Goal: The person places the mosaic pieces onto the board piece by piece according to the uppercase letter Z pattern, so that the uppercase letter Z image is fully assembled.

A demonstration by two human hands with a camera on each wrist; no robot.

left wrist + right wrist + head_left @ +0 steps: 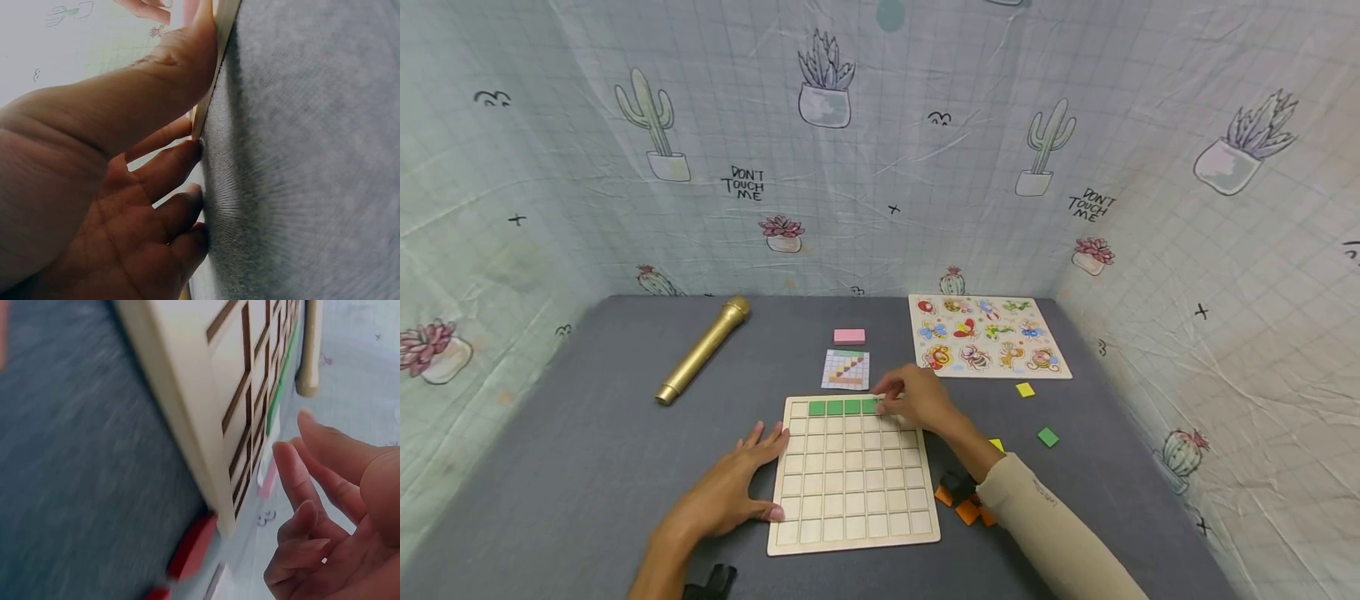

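Note:
A pale wooden grid board (853, 483) lies on the grey table, with several green square tiles (834, 407) set in its far row. My left hand (722, 487) rests along the board's left edge, thumb on the near left part and fingers spread; in the left wrist view its fingertips (195, 153) touch the table beside the edge. Over the far right part of the board, my right hand (921, 400) is beside the last green tile. Its thumb and forefinger stand apart in the right wrist view, with nothing seen between them.
Behind the board lie a small pattern card (846, 370) and a pink block (849, 337). A gold microphone (703, 350) lies at the left, an insect picture board (988, 337) at the back right. Loose orange tiles (967, 512), a green tile (1048, 437) and yellow tiles (1025, 389) lie right.

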